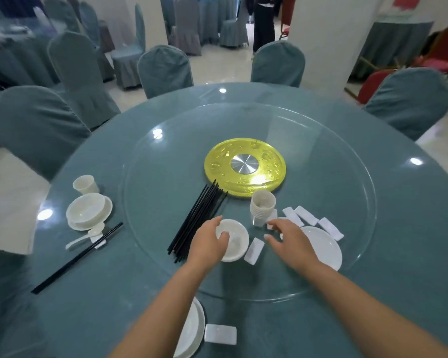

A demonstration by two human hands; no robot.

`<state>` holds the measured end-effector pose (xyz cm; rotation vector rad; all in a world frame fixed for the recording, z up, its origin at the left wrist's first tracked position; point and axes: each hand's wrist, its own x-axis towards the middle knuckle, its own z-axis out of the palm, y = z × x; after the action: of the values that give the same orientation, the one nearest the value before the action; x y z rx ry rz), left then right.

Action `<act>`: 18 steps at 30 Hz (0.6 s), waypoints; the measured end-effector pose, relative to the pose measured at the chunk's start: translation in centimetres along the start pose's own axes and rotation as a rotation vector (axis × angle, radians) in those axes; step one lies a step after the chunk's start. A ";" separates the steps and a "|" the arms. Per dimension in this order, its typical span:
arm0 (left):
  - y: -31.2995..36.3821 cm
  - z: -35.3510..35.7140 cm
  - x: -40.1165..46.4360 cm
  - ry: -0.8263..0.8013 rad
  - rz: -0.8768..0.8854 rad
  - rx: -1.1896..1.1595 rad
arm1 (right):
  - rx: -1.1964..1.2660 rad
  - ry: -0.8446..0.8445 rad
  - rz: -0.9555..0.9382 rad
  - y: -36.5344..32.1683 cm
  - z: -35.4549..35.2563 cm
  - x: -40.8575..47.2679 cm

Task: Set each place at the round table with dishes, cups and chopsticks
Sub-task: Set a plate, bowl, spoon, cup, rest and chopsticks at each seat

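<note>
My left hand (210, 241) grips the rim of a white bowl (234, 241) on the glass turntable (321, 156). My right hand (287, 240) hovers open, fingers spread, beside a stack of white cups (263, 206) and over a white plate (326, 246). A bundle of black chopsticks (198, 218) lies left of the bowl. Several white chopstick rests (305, 215) are scattered near the cups, one rest (254, 250) between my hands. At the left, a place holds a cup (85, 184), a bowl on a plate (88, 209), a spoon (84, 236) and a chopstick pair (76, 258). Near me lie a plate (192, 329) and a rest (220, 334).
A yellow disc with a metal hub (245, 165) marks the turntable's centre. Chairs in teal covers (164, 69) ring the round table (88, 306). A person in dark clothes (263, 21) stands far back. Red chairs (440, 52) are at the right.
</note>
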<state>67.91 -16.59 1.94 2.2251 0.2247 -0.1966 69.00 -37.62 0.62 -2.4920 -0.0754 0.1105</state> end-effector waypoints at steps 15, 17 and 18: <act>5.0 4.9 7.5 -0.193 0.024 -0.005 | 0.305 0.034 0.248 2.4 0.4 7.4; 5.3 5.3 7.8 -0.194 0.034 -0.053 | 0.327 0.031 0.236 2.4 0.4 7.8; 5.4 5.4 7.9 -0.193 0.034 -0.077 | 0.343 0.027 0.229 2.3 0.3 7.9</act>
<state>76.53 -23.42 0.96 2.1159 0.0870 -0.3758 76.89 -38.63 -1.54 -2.1501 0.2230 0.1705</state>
